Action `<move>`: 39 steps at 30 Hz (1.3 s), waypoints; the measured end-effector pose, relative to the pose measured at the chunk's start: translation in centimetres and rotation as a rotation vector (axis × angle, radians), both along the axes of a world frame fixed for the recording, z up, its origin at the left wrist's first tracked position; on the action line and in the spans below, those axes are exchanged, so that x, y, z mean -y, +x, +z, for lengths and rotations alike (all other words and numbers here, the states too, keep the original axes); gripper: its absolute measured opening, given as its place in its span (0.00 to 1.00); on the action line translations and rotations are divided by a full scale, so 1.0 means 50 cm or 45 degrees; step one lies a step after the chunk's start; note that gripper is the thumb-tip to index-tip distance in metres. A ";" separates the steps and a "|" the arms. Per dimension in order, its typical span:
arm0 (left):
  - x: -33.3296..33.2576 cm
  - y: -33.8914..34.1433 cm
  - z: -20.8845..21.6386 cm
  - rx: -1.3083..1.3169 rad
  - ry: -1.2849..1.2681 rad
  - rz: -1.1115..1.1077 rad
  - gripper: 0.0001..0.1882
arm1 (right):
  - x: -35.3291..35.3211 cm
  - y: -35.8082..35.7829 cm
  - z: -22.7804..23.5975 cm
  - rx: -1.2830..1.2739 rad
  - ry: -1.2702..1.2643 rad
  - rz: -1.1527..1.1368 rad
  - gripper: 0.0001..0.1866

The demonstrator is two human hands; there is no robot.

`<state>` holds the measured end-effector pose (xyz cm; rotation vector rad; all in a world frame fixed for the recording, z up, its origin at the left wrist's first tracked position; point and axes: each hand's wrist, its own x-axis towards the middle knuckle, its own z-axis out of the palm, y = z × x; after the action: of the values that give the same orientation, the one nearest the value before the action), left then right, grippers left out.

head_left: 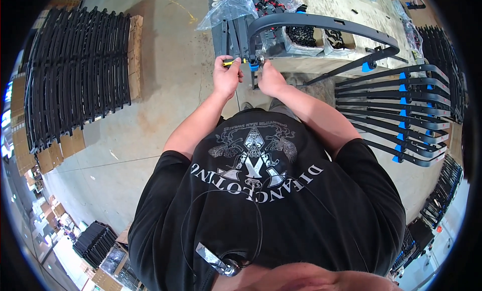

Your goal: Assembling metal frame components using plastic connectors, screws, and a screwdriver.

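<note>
A black bent metal frame (pixel 321 21) stands in front of me against the workbench, its curved top bar reaching to the right. Near the lower end of its left leg is a blue clip (pixel 254 67). My left hand (pixel 227 79) is closed around a screwdriver with a yellow and black handle (pixel 232 62), pointing right at the joint above the clip. On the other side of that joint, my right hand (pixel 272 80) has its fingers curled by a small round metal part (pixel 261 59); what they grip is partly hidden.
On the wooden workbench (pixel 346 5) are bins of small black parts (pixel 301 36) and a plastic bag of red and black pieces (pixel 268 4). Several black frames with blue clips (pixel 401 110) stand to the right. Stacked black frames (pixel 80 70) sit at the left.
</note>
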<state>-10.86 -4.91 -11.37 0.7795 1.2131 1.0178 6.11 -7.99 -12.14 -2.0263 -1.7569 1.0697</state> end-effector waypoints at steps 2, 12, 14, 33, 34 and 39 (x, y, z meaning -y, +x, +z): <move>-0.009 0.010 -0.006 -0.076 0.005 0.024 0.15 | 0.001 -0.001 0.010 0.029 0.014 -0.017 0.22; -0.012 0.009 -0.106 -0.320 0.279 0.133 0.15 | -0.065 0.032 0.095 -1.314 -1.025 -0.533 0.15; -0.014 0.029 -0.087 -0.345 0.284 0.101 0.15 | -0.055 0.031 0.002 -0.226 -0.501 0.097 0.16; -0.009 0.016 -0.082 -0.342 0.232 0.091 0.15 | -0.071 0.035 0.095 -0.628 -0.713 -0.129 0.09; -0.012 0.023 -0.074 -0.383 0.203 0.066 0.15 | -0.058 0.026 0.041 -0.151 -0.414 0.081 0.10; -0.020 0.003 -0.102 -0.383 0.220 0.095 0.15 | -0.083 0.031 0.132 -1.207 -1.114 -0.538 0.11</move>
<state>-10.74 -3.92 -16.49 1.0577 1.4313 1.1042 7.66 -3.81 -5.52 -1.5773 -0.3710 2.3246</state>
